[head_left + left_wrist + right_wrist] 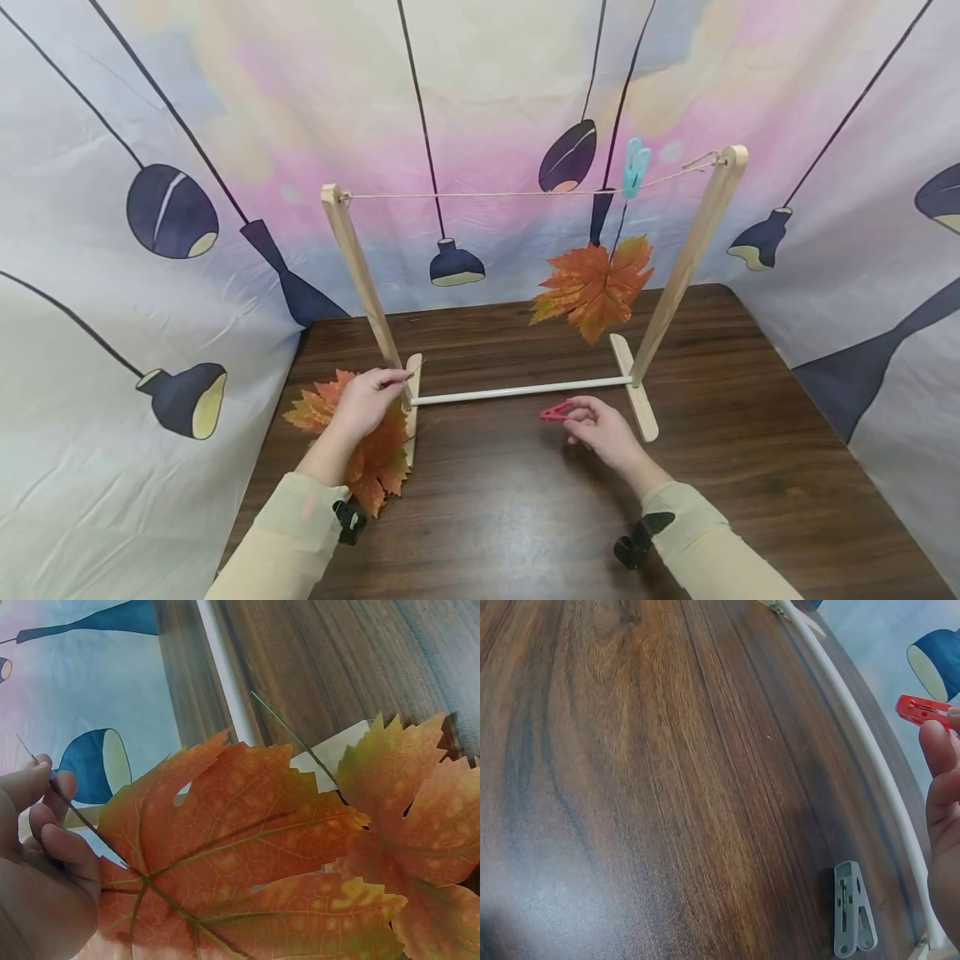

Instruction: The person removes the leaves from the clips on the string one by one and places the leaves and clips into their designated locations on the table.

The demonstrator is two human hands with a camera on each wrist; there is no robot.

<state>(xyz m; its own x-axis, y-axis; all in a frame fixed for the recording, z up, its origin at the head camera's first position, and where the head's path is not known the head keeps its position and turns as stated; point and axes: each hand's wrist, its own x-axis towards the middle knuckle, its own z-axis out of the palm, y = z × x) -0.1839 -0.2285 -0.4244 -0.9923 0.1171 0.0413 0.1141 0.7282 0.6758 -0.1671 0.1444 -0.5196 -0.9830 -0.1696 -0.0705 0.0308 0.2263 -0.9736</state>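
- Pale fabric backdrop printed with dark hanging lamps point(495, 150): rises close behind and at both sides, bounding the arms' reach.
- Dark brown wood-grain table point(480, 508): its back edge lies behind the frame; a wide stretch of its front lies between the two well-separated forearms.
- Pale wooden two-post frame point(686, 258): stands upright on the table, its feet set crosswise, probably for steadiness. A thin beige string point(480, 195) spans the tops and a slim white rod point(517, 391) the bottoms, leaving open room between for hanging things.
- Orange maple-shaped leaf on the string point(592, 287): hangs by its stem, stopping above the rod.
- Orange-red leaf with a dark wiry stem point(232, 855): at the frame's left end, overlapping a second yellow-tipped orange leaf point(420, 832). The pair sits near the table's left edge.
- Left hand point(366, 404): fingers pinched together on that stem, likely to keep the blade free.
- Right hand point(606, 429): thumb and fingers clamped on a small red plastic clothespin point(556, 412), held in front of the rod.
- Light blue plastic clothespin point(636, 169): grips the string, apparently securing the hanging leaf.
- Grey plastic clothespin point(853, 911): lies on the table near the rod.
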